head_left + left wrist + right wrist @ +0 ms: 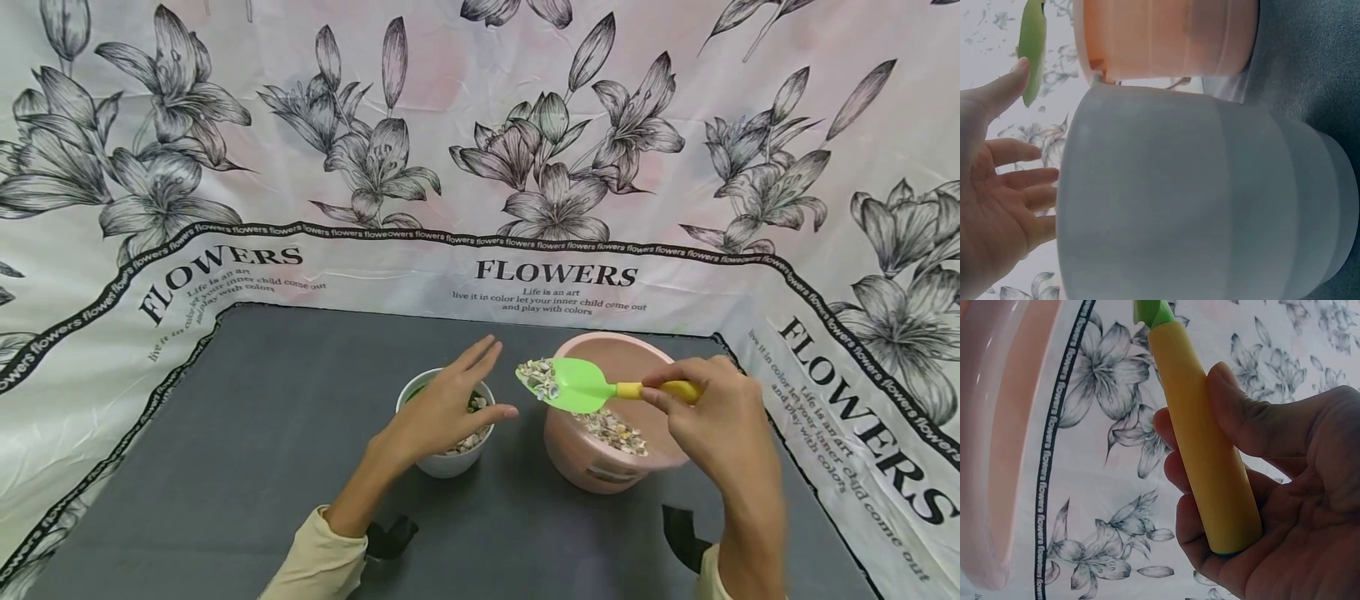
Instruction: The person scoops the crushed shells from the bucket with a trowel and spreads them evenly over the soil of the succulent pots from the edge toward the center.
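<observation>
Right hand [712, 408] holds the yellow handle [1207, 444] of a green scoop [581, 385] over the pink tub [567, 450]; it seems light and stiff, best held there; its loose bits [536, 377] could slide; left hand [438, 412] has fingers wide, by the white pot [447, 467].

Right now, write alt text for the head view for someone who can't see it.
A right hand holds a green scoop of pale chips by its yellow handle, partly over a pink bucket. The left hand hovers, open, over a white pot on a grey surface.
</observation>
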`<state>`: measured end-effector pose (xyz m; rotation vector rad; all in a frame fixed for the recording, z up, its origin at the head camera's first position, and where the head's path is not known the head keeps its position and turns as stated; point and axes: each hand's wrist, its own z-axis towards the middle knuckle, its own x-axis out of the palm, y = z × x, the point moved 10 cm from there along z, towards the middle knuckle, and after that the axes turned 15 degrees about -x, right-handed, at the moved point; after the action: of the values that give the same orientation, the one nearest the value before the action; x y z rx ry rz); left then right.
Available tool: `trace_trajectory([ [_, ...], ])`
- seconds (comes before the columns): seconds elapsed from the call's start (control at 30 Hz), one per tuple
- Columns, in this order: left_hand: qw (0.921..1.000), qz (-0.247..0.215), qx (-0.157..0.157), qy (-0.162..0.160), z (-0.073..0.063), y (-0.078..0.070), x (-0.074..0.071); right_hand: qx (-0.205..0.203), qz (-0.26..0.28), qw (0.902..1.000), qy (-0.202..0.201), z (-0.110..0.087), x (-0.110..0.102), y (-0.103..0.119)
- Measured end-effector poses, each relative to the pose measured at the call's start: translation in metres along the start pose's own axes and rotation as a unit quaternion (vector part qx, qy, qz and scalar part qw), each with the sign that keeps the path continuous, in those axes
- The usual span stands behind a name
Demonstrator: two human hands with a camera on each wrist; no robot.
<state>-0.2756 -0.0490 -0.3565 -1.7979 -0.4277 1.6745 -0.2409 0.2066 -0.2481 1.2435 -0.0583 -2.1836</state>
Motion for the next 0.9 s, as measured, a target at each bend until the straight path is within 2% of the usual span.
trace_trajectory([
  [0.33, 0.9998, 0.016, -0.004, -0.014, -0.006, 0.004, -0.01, -0.014, 0.009, 0.9998, -0.009, 0.005, 0.006, 0.01],
  [0.63, 0.9993, -0.004, -0.032, -0.019, -0.014, 0.027, -0.019, -0.035, 0.026, 0.999, -0.006, 0.011, 0.018, 0.021],
  [0.9, 0.9982, -0.017, -0.054, -0.021, -0.023, 0.049, -0.026, -0.016, 0.059, 0.9978, 0.027, 0.015, 0.035, 0.026],
])
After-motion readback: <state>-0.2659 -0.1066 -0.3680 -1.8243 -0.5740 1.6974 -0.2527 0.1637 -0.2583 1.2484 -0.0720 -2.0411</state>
